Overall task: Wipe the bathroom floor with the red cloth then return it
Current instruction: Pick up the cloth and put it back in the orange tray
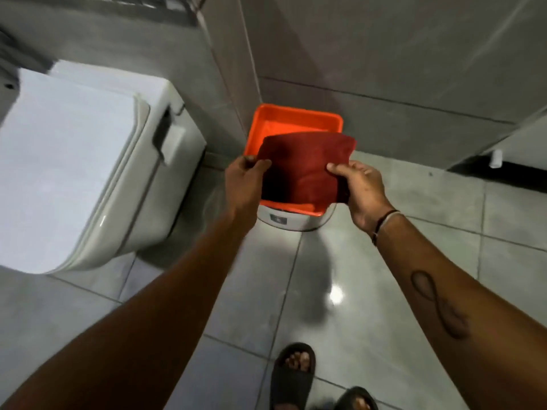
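The folded dark red cloth [305, 167] hangs flat just above an orange tray [296, 118], covering its near half. My left hand [244, 184] pinches the cloth's left edge with thumb on top. My right hand [359, 190] grips its right edge the same way. The tray rests on a grey bin [293, 221] that stands in the corner against the wall. The glossy grey tiled floor [310, 306] spreads below, with a bright light reflection on it.
A white toilet [74, 167] with its lid down fills the left side, close to the bin. Grey tiled walls [384, 54] rise behind. My feet in black sandals [293, 377] stand at the bottom edge. A dark gap under a partition lies far right.
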